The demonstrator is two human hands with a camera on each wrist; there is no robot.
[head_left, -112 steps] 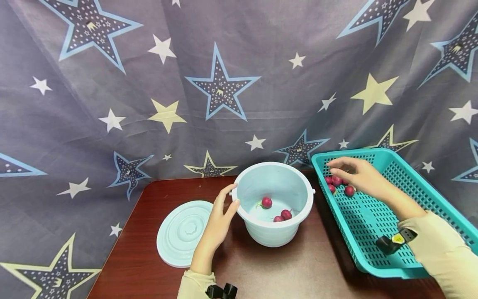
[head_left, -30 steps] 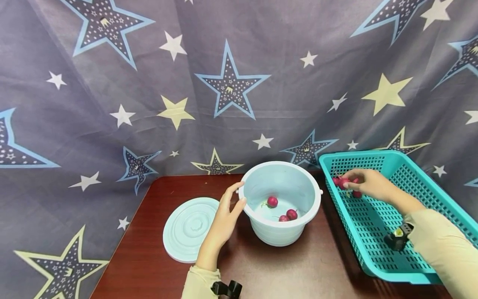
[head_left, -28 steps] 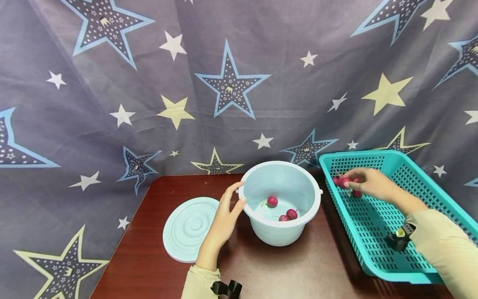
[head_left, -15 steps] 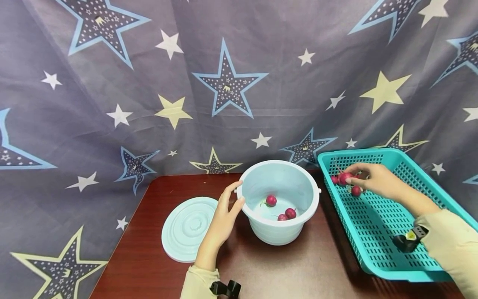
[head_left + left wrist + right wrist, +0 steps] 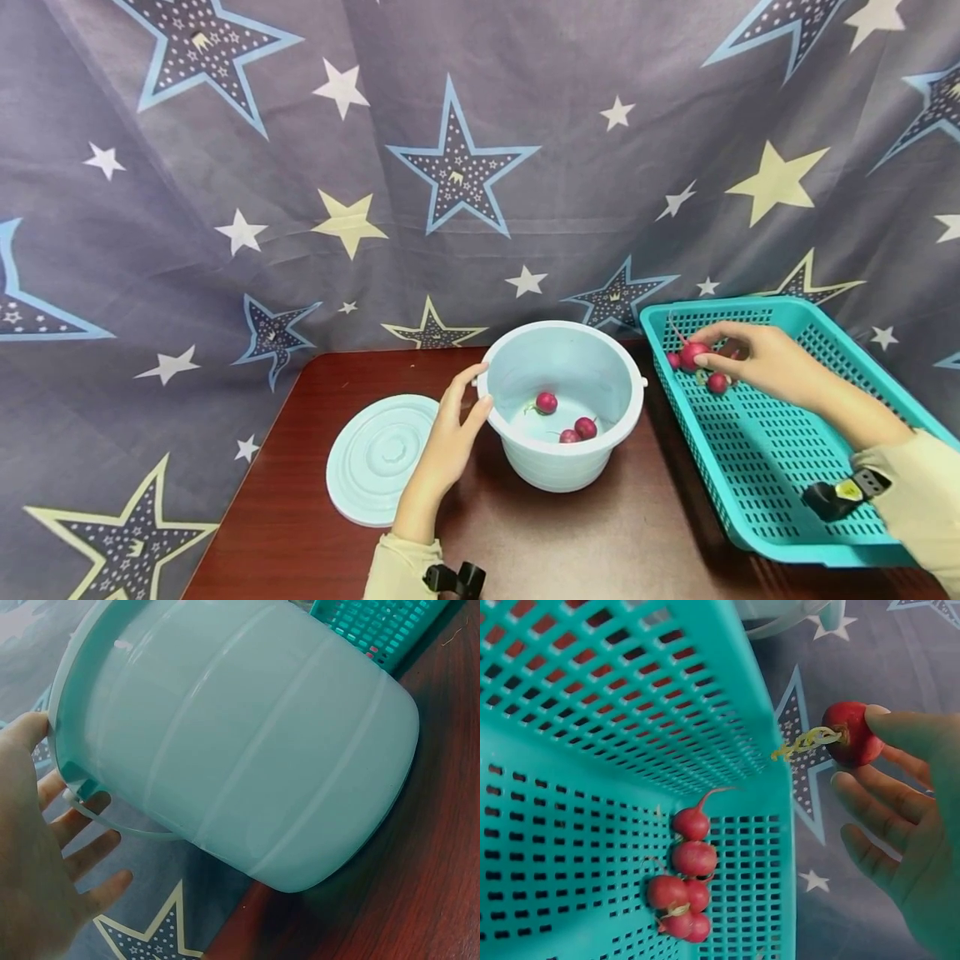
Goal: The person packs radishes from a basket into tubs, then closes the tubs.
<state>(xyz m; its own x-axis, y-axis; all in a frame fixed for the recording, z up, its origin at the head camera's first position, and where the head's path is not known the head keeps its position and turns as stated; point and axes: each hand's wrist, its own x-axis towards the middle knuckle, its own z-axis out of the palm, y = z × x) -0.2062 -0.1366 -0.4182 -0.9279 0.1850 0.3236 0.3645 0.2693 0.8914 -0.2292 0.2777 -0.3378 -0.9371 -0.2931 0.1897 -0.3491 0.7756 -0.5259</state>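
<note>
My right hand (image 5: 765, 362) pinches a red radish (image 5: 693, 357) between thumb and fingertips, above the far left corner of the turquoise basket (image 5: 738, 521). In the right wrist view this radish (image 5: 851, 735) shows a yellowish stem stub. Below it, several other radishes (image 5: 694, 857) lie grouped on the basket floor. My left hand (image 5: 448, 433) touches the left rim of a pale blue bucket (image 5: 555, 467). The left wrist view shows its thumb at the rim and the other fingers spread loosely near the handle (image 5: 127, 827). Inside the bucket are three radishes (image 5: 546, 403).
A round pale blue lid (image 5: 360, 483) lies flat on the dark red table (image 5: 262, 517), left of the bucket. Behind the table hangs a grey curtain (image 5: 525, 100) with stars. The basket stands close to the bucket's right side.
At first my right hand hovered over the radishes with nothing held. It took hold of one radish, which is now slightly higher. My left hand has stayed at the bucket rim.
</note>
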